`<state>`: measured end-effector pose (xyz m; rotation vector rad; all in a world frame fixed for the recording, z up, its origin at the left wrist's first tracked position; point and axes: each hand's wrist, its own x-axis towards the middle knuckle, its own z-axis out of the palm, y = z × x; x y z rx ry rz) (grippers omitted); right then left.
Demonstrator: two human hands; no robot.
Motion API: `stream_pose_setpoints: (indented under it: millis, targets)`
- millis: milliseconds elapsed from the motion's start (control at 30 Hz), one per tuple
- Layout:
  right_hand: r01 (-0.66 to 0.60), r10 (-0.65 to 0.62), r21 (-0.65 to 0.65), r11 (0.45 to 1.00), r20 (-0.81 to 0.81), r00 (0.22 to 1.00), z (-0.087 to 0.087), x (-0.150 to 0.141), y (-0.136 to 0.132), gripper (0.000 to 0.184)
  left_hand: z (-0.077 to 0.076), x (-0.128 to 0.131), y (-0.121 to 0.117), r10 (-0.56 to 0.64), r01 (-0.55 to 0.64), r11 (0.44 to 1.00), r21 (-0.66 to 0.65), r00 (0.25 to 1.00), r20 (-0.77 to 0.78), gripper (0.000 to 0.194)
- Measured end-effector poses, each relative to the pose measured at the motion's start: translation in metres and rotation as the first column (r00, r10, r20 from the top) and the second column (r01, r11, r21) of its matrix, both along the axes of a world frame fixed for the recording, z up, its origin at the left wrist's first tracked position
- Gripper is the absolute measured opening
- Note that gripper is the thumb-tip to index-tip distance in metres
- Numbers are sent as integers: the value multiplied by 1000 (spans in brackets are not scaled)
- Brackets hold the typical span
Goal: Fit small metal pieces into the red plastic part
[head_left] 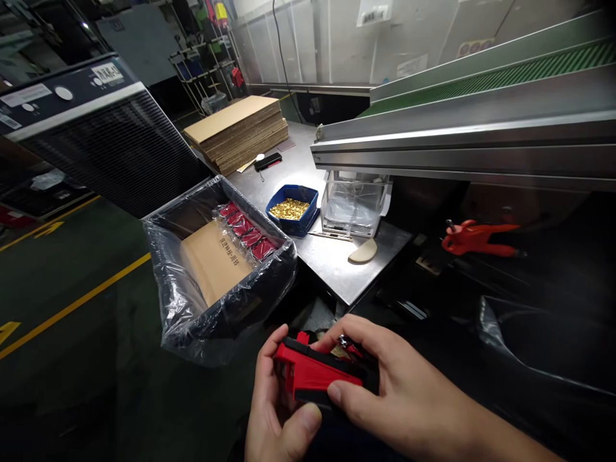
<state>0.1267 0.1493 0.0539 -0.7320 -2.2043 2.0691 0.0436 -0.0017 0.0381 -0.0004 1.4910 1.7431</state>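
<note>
Both my hands grip one red and black plastic part (315, 375) low in the middle of the view. My left hand (272, 410) cups its left end from below, thumb pressed under the red face. My right hand (409, 398) wraps over its right end, with the thumb on the red face and the fingers curled over the top. A small metal piece shows at the part's top edge, between my fingers.
A box lined with a clear bag (216, 269) holds cardboard and a row of red parts (245, 232). On the steel table (332, 263) stand a blue tray of brass pieces (291, 209), a clear plastic container (353, 205) and stacked cardboard (240, 128). A red tool (474, 237) lies right, under a conveyor (481, 115).
</note>
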Motion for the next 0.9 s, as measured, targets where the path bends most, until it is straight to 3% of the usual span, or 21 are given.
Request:
stream_pose_setpoints:
  millis: [367,900]
  targets:
    - [-93,78,124,988,125,989,-5,-3,5,15,-3,0,1,-37,37,999,-19,999,3,103]
    - [-142,117,163,976,153,981,-7,-1,9,13,-7,0,2,-69,70,997,-16,997,15,103]
